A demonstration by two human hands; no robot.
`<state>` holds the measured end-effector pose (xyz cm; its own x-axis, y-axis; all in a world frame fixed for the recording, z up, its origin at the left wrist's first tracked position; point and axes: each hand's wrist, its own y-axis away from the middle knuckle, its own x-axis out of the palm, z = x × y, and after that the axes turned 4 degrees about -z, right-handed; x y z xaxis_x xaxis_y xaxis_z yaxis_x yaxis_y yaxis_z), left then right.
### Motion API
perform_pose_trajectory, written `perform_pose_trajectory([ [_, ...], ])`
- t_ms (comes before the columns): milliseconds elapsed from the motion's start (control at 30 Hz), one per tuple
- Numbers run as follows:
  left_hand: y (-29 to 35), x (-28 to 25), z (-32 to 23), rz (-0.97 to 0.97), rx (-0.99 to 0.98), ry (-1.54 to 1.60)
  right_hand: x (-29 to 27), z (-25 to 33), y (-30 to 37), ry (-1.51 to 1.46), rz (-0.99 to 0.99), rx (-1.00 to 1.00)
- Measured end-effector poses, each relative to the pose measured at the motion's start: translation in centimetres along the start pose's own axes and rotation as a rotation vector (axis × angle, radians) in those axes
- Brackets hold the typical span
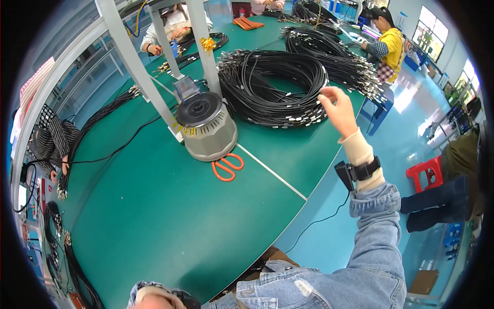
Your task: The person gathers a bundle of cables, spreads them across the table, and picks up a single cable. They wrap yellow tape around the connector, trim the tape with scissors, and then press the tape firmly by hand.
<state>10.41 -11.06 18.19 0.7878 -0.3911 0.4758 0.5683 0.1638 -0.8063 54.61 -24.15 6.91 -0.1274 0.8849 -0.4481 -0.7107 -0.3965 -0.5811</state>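
Observation:
My right hand (pixel 337 109) reaches to the right edge of a large coil of black cables (pixel 278 110). Its fingers are bent together in a pinch at the coil's rim, and what lies between them is too small to make out. White tags and metal ends show along the bundle. Only part of my left hand (pixel 154 303) shows at the bottom edge, close to my body, with its fingers cut off from view. Orange-handled scissors (pixel 225 169) lie on the green table (pixel 195 221), partly hidden by a grey round device (pixel 210 135) with a black top.
A grey metal frame (pixel 123 51) rises from the table's left-middle. More cable bundles (pixel 334 56) lie at the back, and others (pixel 103 113) along the left. A white strip (pixel 272 172) crosses the tabletop. Co-workers sit around; a red stool (pixel 426 174) stands at right.

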Motion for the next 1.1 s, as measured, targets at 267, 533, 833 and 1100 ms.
perform_pose_trajectory([
  [267, 11.6, 3.0, 2.4, 0.715, -1.451, 0.028, 0.3, -7.6, -10.5, 0.426, -0.046, 0.266],
  [533, 19.7, 5.3, 2.1, 0.976, -2.137, 0.411, 2.8, -5.8, -14.6, 0.661, 0.415, 0.511],
  [833, 27.4, 11.1, 3.8, 0.468, -2.800, 0.799, -0.6, -5.2, -17.3, 0.100, 0.460, -0.032],
  [1100, 32.9, 15.9, 7.9, -0.357, -2.662, 0.868, 2.0, 2.7, -14.1, 0.055, 0.380, 0.547],
])
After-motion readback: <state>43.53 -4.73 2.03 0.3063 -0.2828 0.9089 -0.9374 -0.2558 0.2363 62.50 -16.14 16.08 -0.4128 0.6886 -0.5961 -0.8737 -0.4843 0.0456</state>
